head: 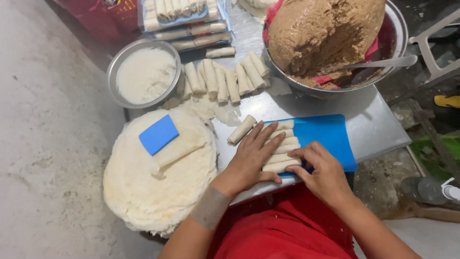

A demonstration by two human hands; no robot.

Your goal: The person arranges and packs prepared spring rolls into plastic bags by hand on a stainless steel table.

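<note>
A grey steel table top [373, 124] fills the middle of the frame. At upper right sits a wide metal bowl [397, 29] heaped with brown paste, a long spoon handle [383, 62] lying across it. At lower left lies a round stack of thin white wrappers [143, 192] with a small blue plastic square [158, 134] on top. Above it, at upper left, stands a smaller metal bowl of white paste [143, 74]. A loose pile of pale rolled spring rolls [225, 79] lies at upper centre. At lower centre, a blue cutting board [326, 134] carries a row of rolled spring rolls [283, 148]. The left hand [251, 160] lies flat, fingers spread over the row; the right hand [326, 172] pinches the nearest roll's end.
</note>
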